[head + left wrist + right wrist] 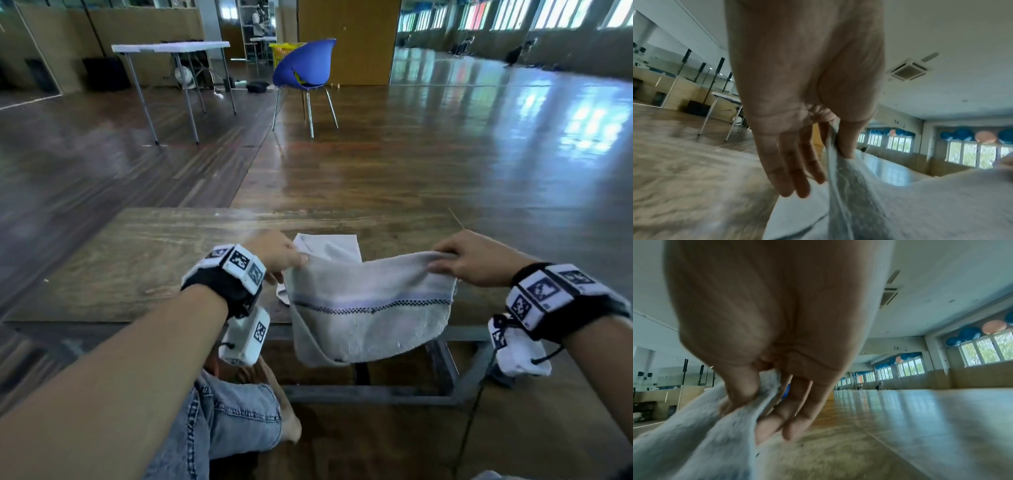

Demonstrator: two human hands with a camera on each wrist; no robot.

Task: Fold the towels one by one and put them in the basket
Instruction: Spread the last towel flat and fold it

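Observation:
A pale grey towel (370, 305) with a dark checked stripe hangs between my two hands above the near edge of the low wooden table (144, 260). My left hand (284, 257) pinches its top left corner between thumb and fingers. My right hand (459, 258) pinches the top right corner. In the left wrist view the towel (920, 203) runs down from under the thumb of my left hand (830, 146). The right wrist view has my right hand (758, 402) holding the towel (694, 434) edge in its pinch. A second pale towel (329, 246) lies on the table behind the held one. No basket close by.
A blue chair (305, 68) stands on the wooden floor beyond the table, with a yellow basket-like crate (284, 51) behind it. A white folding table (171, 48) is at the far left. My knee in jeans (233, 418) is under the near table edge.

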